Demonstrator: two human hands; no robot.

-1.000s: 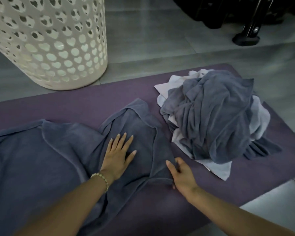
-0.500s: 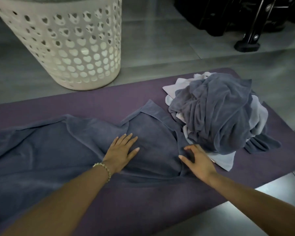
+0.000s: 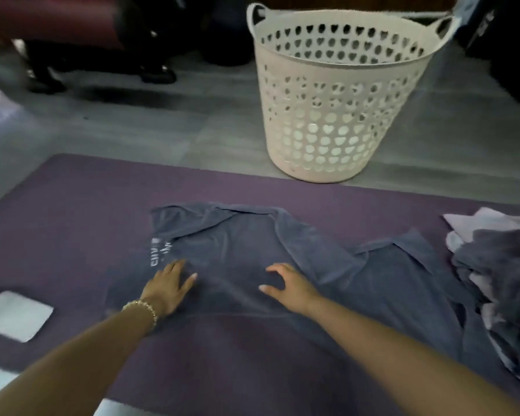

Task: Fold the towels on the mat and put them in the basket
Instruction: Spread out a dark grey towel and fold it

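Grey towel (image 3: 237, 244) lies rumpled on the mat (image 3: 72, 205) under both hands, long axis L-R, most of its length trailing past my right hand (image 3: 287, 286) toward the unfolded pile (image 3: 498, 265). My left hand (image 3: 170, 288) lies flat near its left end, fingers straight; right is spread, lightly arched, mid-towel. The basket (image 3: 336, 94) sits ahead, beyond the right hand.

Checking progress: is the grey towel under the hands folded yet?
Not yet: the grey towel lies spread and rumpled on the purple mat.
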